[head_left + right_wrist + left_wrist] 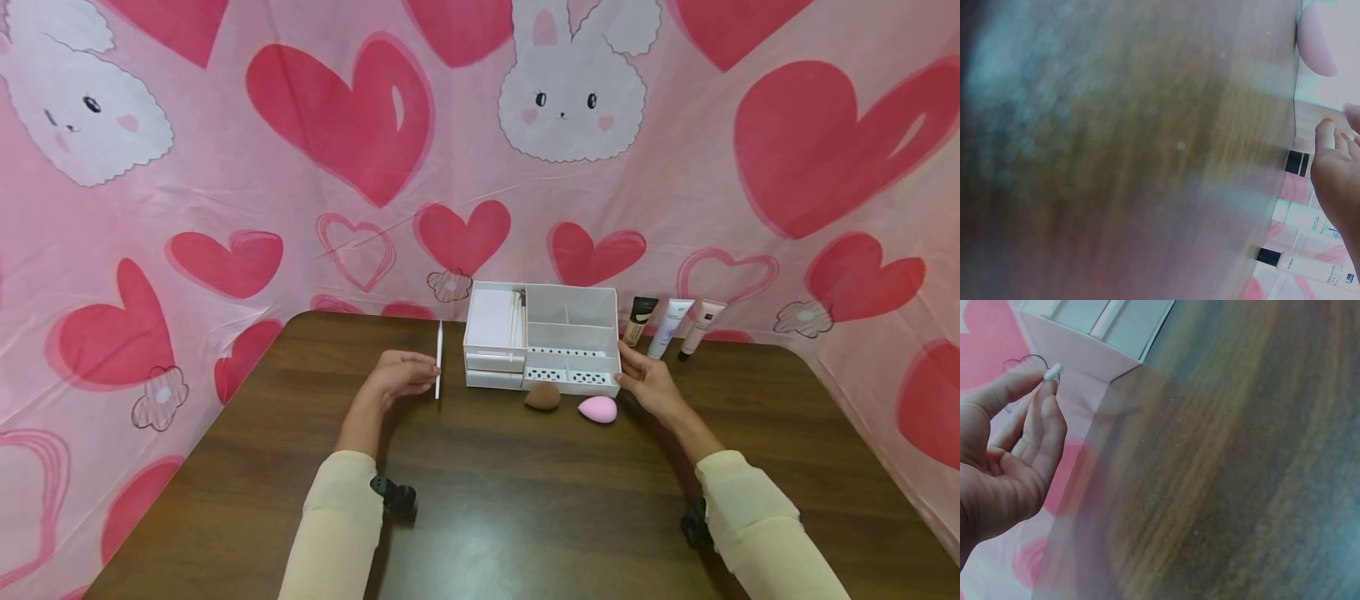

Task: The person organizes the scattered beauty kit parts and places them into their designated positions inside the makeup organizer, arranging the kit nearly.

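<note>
Some thin pale sticks [514, 321] stand in a boxy white organizer [572, 296], right hand [651, 383] loosely touching its side; left hand [403, 373] pinches a slim white rod [439, 343]!

"What sort of place is this?"

"A dressing-table corner, by the look of it. Home or studio, I can't tell."

"What shows it?"

"Pink cloth [468, 171] printed with red hearts [348, 125] and rabbit heads [573, 117] hangs behind the wood-grain table [525, 508], from ten o'clock round to two."

"And the dressing part?"

"A white organizer [491, 312] at twelve, a brown sponge [542, 397] and a pink sponge [598, 409] just on its six o'clock side, and three squeeze tubes [670, 330] towards one."
</note>
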Motion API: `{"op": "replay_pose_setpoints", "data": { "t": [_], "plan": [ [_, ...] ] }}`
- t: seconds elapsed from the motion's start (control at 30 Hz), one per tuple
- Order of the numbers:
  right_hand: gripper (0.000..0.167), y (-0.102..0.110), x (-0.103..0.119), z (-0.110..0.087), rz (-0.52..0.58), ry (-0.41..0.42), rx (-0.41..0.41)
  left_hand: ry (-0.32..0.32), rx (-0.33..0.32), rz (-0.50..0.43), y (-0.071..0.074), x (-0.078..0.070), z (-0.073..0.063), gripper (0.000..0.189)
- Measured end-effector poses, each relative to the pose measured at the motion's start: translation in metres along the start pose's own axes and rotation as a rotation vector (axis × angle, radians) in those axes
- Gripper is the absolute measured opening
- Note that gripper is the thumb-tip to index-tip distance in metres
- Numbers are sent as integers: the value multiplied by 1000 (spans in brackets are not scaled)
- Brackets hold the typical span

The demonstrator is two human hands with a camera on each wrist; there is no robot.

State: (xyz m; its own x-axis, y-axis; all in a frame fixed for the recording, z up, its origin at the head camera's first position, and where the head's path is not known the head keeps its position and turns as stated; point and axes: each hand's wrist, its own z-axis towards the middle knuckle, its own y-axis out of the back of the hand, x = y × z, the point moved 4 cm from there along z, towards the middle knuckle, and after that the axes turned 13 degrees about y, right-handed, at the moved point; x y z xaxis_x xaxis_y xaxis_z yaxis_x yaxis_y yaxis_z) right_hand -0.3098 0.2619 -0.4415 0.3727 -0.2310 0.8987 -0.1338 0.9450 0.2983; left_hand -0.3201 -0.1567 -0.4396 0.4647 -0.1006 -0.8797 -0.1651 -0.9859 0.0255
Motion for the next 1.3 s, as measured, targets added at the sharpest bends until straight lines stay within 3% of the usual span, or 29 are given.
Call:
{"op": "replay_pose_setpoints", "data": {
  "t": [0.2, 0.63, 0.83, 1.1, 1.3],
  "plan": [
    [65, 0, 0, -1, 9, -3, -1, 34, 21, -79, -3, -6, 1, 32],
    [65, 0, 0, 0, -7, -6, -1, -28, 55, -144, -13, -40, -6, 27],
    [65, 0, 0, 1, 0, 3, 0, -50, 56, -118, -18, -55, -5, 40],
    [65, 0, 0, 2, 7, 13, 5, -58, 39, -90, -30, -79, -4, 41],
    [65, 1, -2, 1, -5, 6, 4, -47, 40, -44, -38, -89, 0, 44]
  ]
}}
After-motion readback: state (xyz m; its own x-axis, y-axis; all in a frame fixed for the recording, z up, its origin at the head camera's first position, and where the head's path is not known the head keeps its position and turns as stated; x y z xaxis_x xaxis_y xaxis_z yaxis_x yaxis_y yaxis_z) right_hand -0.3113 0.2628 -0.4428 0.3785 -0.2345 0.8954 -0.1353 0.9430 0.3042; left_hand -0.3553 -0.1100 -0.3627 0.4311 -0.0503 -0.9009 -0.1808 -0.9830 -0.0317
